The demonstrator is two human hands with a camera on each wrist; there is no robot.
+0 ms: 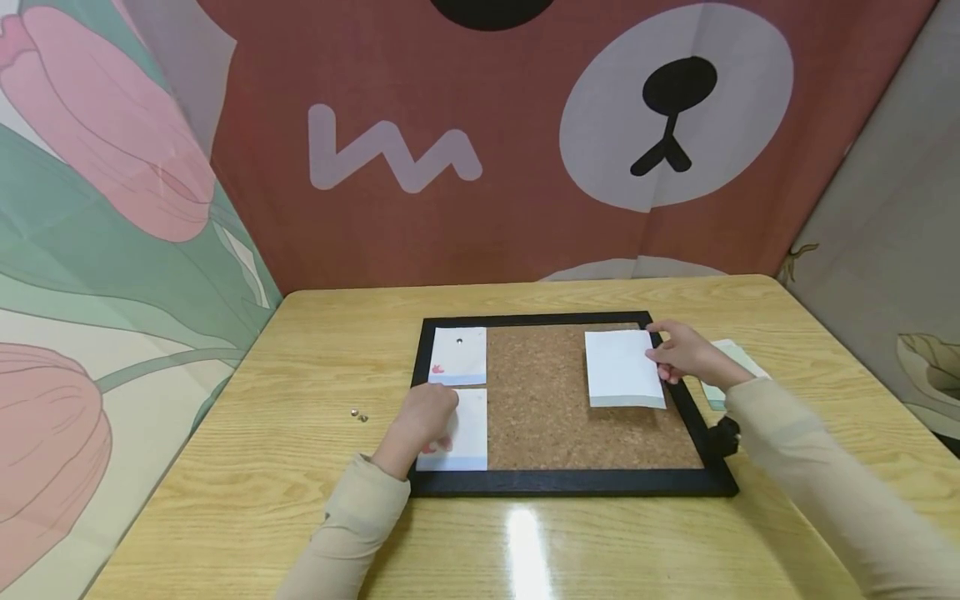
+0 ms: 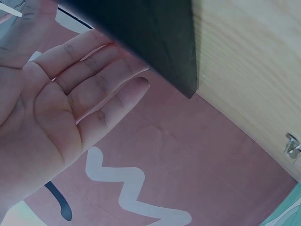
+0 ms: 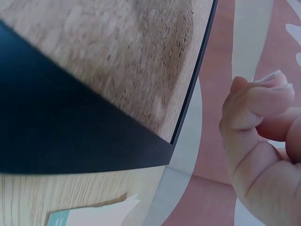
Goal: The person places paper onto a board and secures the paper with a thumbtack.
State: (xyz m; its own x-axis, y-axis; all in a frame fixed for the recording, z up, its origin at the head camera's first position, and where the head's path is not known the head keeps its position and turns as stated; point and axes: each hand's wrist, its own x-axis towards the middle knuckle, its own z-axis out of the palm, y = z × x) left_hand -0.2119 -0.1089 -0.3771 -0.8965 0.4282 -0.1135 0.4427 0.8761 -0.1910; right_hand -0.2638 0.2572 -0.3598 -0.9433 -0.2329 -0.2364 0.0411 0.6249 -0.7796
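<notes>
We are pinching a white paper [image 1: 622, 367] with a pale blue-green bottom band in our right hand [image 1: 686, 354]; our left hand [image 1: 425, 414] is showing nearly straight, close-set fingers.

The head camera is looking forward and down across the pale wooden table [image 1: 225, 500], taking in the whole rectangular black-framed cork board [image 1: 534, 400] from farther back. The left-wrist camera is tilting steeply, facing the left hand [image 2: 61, 113] closely; it is sharing the backdrop's thick white zigzag stripe [image 1: 401, 160] with the head view. The right-wrist camera, also tilting, is viewing one board corner closely, sharing the pale green-edged paper [image 3: 94, 216] with the head view.
</notes>
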